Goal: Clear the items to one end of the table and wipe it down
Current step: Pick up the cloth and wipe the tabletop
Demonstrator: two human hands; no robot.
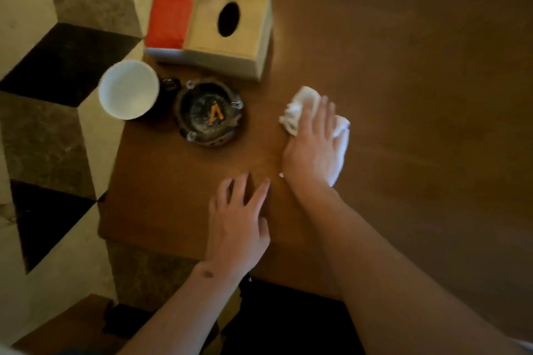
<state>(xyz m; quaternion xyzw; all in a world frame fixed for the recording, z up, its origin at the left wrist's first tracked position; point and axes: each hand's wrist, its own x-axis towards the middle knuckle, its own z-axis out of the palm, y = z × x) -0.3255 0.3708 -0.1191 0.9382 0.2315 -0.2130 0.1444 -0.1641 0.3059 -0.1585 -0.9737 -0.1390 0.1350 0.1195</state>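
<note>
A white cloth (pixel 337 135) is pressed flat onto the bench (pixel 403 66) under the right hand (pixel 313 147), whose fingers are laid out long over it rather than curled around it. The cloth is bunched, with folds showing past the fingertips and along the outer edge of the palm. It is judged soft, light and limp, so it is best handled by downward pressure from the whole palm; a pinch at one corner would likely let it trail and unfold. The left hand (pixel 239 228) is spread wide with nothing in it, resting on the bench near its front edge.

Further out, the items are gathered at the left end: a glass ashtray (pixel 209 112) holding orange stubs, judged heavy and breakable, a white cup (pixel 128 89) at the very edge, a wooden tissue box (pixel 227 26), and a red packet (pixel 170 19) beside it. The cup is judged easily knocked off.
</note>
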